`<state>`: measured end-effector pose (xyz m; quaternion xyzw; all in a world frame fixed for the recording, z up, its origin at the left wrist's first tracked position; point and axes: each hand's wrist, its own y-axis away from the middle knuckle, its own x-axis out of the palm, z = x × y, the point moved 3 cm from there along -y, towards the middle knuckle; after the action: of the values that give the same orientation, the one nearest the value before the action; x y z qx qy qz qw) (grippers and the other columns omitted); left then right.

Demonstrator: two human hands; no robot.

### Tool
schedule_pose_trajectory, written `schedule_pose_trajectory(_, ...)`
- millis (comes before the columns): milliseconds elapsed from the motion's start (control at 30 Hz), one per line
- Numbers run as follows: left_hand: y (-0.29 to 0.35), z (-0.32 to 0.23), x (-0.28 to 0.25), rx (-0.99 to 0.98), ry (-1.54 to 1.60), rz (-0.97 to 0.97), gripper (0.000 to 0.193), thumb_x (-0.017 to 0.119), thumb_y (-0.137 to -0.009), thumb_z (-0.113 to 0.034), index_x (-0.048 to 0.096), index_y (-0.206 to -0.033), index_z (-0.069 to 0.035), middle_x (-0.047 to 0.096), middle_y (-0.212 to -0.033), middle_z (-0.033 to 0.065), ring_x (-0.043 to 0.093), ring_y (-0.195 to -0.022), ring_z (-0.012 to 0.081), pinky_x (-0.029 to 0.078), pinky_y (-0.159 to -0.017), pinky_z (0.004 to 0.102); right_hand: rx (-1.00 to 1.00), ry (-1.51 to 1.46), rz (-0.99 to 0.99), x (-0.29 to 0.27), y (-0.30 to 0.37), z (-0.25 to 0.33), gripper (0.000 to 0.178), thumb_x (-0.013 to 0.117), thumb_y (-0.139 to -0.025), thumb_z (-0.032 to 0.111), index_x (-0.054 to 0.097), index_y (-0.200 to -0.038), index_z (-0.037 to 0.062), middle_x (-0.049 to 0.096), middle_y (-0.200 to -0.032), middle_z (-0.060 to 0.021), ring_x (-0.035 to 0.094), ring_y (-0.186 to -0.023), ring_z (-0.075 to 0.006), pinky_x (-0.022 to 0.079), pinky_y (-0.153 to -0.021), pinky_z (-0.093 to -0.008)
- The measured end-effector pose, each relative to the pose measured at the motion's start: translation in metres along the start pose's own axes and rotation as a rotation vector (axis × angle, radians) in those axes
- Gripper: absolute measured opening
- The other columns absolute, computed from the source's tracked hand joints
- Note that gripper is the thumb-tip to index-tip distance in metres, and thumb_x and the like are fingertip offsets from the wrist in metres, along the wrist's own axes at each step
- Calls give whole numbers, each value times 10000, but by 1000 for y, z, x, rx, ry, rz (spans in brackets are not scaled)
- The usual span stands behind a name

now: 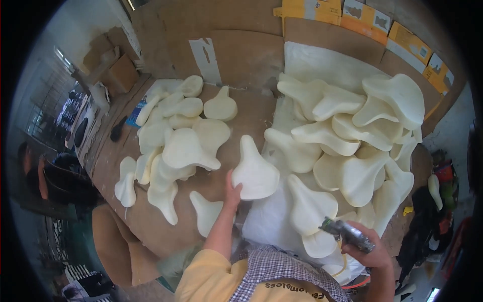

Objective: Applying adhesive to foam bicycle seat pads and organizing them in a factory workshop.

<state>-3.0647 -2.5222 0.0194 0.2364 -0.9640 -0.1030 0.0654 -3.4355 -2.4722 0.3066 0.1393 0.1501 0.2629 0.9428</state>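
Observation:
A cream-white foam bicycle saddle pad [256,173] is in my left hand [233,193], gripped at its lower left edge, with its narrow nose pointing away from me. My right hand [371,250] is closed around a silver, spray-gun-like hand tool [356,238], whose greenish tip points left. That tip is over or near another saddle pad [312,204] on the right heap; whether they touch I cannot tell. A single saddle pad [205,214] lies just left of my left forearm.
Many more pads are heaped on white sheeting [261,221] at the right. Another pile of pads [183,148] covers the left part of the brown table [151,221]. Brown boards [246,55] stand along the back. An open cardboard box [113,241] is at the lower left.

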Motion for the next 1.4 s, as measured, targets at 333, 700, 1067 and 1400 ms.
schedule_pose_trajectory(333,60,-26,-9,-164,423,-545,645,658,-750,-378,343,-1256,-132,421,-1183,73,432,-1031,197,377,-845,343,-247,-208,-131,-41,36,-21,588,624,-806,104,351,-1317,5,574,-946,-103,568,-792,-159,475,-738,-308)
schedule_pose_trajectory(700,161,4,156,563,-948,521,833,724,-575,-203,358,-1318,-118,305,-1342,214,307,-1224,410,265,-1042,452,-164,-273,-152,-58,82,-56,555,624,-804,97,376,-1290,-8,574,-883,-72,558,-790,-134,472,-729,-277)
schedule_pose_trajectory(1067,62,-104,59,-38,-1,230,571,523,-769,-401,444,-1223,-64,566,-1062,93,592,-929,224,525,-729,404,-215,76,-66,-68,114,-59,516,672,-705,-37,504,-1188,36,598,-918,-56,566,-799,-117,455,-719,-256)
schedule_pose_trajectory(1400,66,-67,34,-251,75,97,649,466,-764,-497,431,-1231,-49,567,-1084,125,600,-914,251,522,-633,374,-359,65,-71,-72,124,-43,491,672,-688,-20,524,-1154,22,605,-842,-52,574,-726,-115,464,-676,-249)
